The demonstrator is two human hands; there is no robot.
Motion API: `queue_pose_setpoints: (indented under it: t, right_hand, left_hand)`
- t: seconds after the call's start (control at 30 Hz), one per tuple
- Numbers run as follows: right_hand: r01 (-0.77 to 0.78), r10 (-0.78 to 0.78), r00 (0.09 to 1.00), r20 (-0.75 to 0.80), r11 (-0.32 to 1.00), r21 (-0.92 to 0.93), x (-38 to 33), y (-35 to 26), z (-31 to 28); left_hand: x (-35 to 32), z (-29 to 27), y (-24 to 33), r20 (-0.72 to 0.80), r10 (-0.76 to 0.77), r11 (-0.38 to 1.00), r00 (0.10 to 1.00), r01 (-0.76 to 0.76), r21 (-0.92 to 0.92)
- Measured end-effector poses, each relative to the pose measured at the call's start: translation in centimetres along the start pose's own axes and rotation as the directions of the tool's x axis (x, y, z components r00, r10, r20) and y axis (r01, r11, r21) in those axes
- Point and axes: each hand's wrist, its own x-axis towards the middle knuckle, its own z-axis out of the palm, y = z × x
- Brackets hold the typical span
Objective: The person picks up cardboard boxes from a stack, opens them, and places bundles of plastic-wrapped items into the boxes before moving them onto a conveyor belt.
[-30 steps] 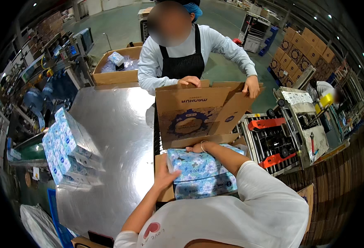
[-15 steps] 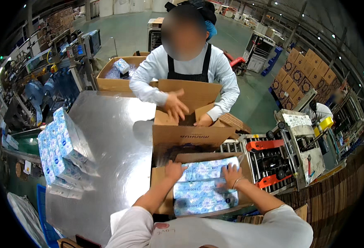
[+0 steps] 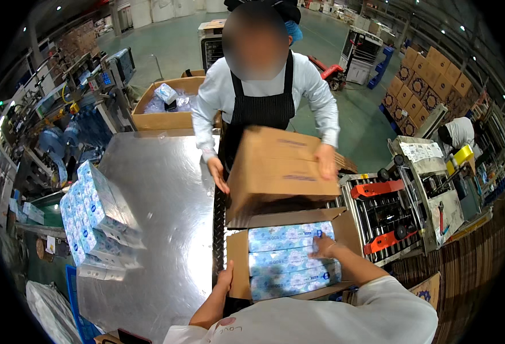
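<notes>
Your left hand (image 3: 225, 277) meets the left side of an open cardboard box (image 3: 239, 261) at the near right of the metal table (image 3: 160, 200); whether it grips the wall, you cannot tell from here. Your right hand (image 3: 323, 246) is open above the right end of three blue flowered packs (image 3: 284, 257), which lie in rows inside the box. Just beyond, a co-worker (image 3: 264, 106) in a dark apron has one hand on a closed brown carton (image 3: 281, 163). More flowered packs (image 3: 95, 215) stand stacked at the table's left.
</notes>
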Motion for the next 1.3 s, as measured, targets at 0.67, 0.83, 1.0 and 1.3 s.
queue_pose_setpoints:
  t: [0.67, 0.83, 1.0, 1.3]
  right_hand:
    - [0.405, 0.141, 0.446, -0.884, 0.849, 0.34, 1.5, -1.8, -6.6]
    - [-0.089, 0.073, 0.307, -0.949, 0.995, 0.048, -0.6, -3.4, 0.3]
    - [0.067, 0.035, 0.743, -0.668, 0.99, 0.127, -2.8, 0.7, 9.3]
    - [-0.042, 0.44, 0.639, -0.631, 0.839, 0.543, 5.1, 8.2, 1.3]
  left_hand:
    - [-8.1, 11.4, 13.5, 0.766, 0.492, -0.247, 0.414, -0.777, 0.579]
    - [-4.9, 9.1, 10.7, 0.561, 0.774, -0.004, 0.292, -0.885, 0.465]
    - [-5.7, 10.3, 8.6, 0.313, 0.827, 0.441, 0.466, -0.884, 0.153]
    - [-9.7, 17.0, 5.6, -0.003, 0.7, 0.714, 0.714, -0.7, -0.031]
